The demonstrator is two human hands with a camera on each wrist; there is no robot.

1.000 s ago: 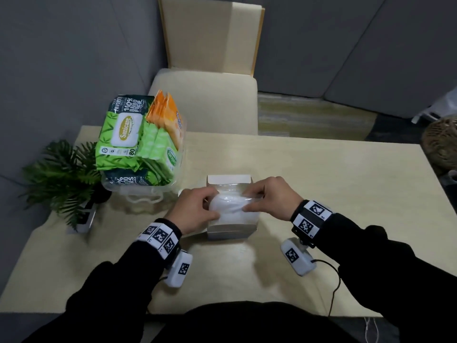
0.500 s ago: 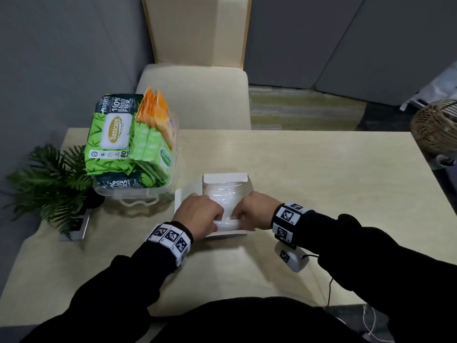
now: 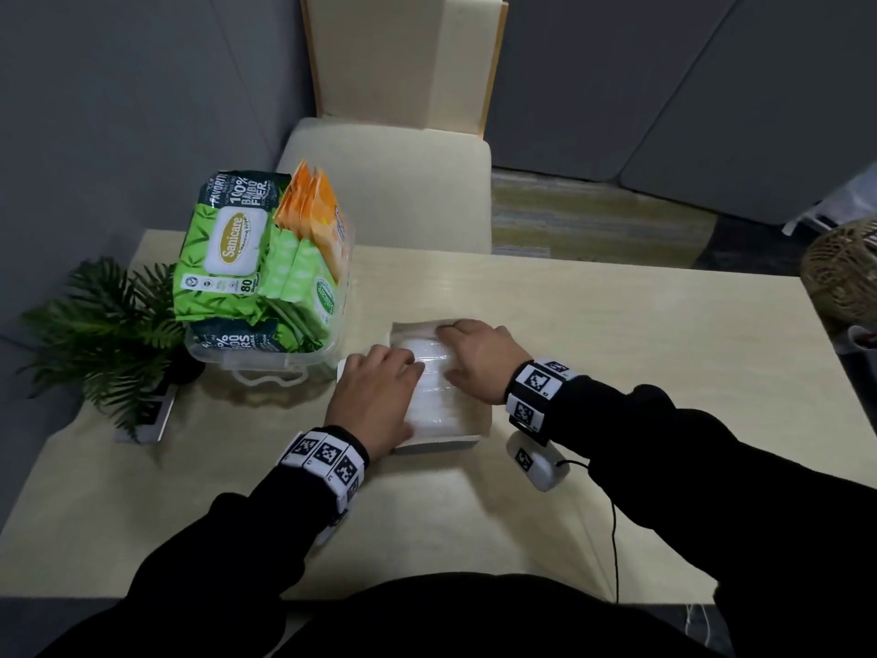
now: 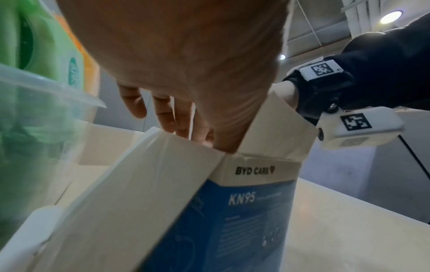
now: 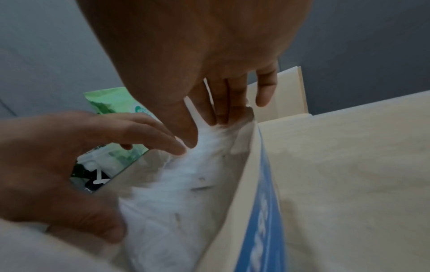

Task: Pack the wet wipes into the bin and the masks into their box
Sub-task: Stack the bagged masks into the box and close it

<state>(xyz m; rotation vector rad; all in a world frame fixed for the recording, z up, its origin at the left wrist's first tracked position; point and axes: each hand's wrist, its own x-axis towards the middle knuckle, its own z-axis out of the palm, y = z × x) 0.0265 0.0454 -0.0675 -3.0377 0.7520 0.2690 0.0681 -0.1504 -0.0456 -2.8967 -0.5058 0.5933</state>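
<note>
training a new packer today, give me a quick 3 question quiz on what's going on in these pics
1. True or false: the mask box has its flaps closed.
2. Multiple choice: where are the wet wipe packs? A) loose on the table B) in the clear bin C) on the chair
3. Short answer: what are the left hand and right hand doing?

Key
1. False: the flaps stand open.
2. B
3. Both press the wrapped masks down into the open box with fairly straight fingers.
</note>
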